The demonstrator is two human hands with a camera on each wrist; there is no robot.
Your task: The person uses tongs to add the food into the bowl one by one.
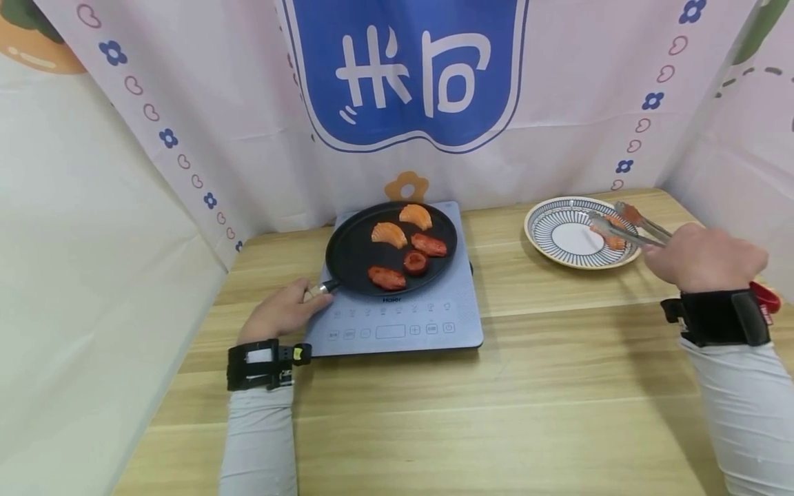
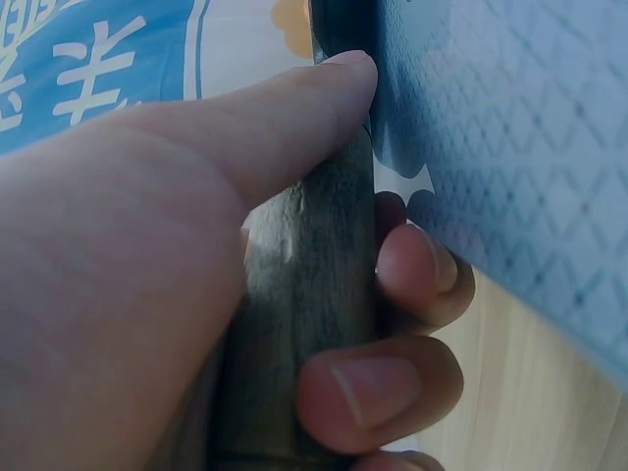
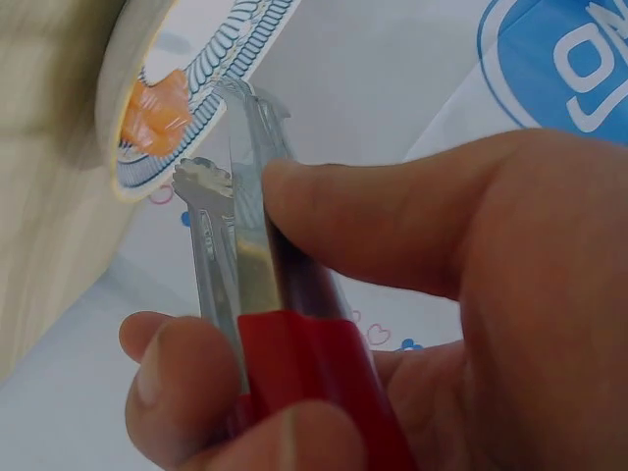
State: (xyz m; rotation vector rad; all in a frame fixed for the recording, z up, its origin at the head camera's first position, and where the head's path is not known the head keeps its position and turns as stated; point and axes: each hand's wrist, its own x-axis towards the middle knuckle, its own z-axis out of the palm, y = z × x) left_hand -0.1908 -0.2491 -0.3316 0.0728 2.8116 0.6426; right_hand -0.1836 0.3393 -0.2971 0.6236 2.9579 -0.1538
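My left hand (image 1: 282, 310) grips the wooden handle (image 2: 309, 294) of a black frying pan (image 1: 353, 255), its thumb along the top. In the pan lie two orange crescent-shaped food pieces (image 1: 389, 234), two scored red pieces like sausage (image 1: 387, 277) and a round red piece (image 1: 415, 262). At the right, my right hand (image 1: 707, 258) holds metal tongs (image 3: 257, 216) with red grips (image 3: 309, 368). Their tips stand apart over a patterned plate (image 1: 546, 234). An orange food piece (image 3: 157, 113) lies on that plate by the tips; whether they touch it I cannot tell.
Under the pan is a flat grey induction cooker (image 1: 397, 337) with touch keys along its front. Both cooker and plate stand on a wooden table (image 1: 496, 413). A printed cloth (image 1: 248, 117) hangs behind, and a pale sheet (image 1: 93, 275) closes off the left side.
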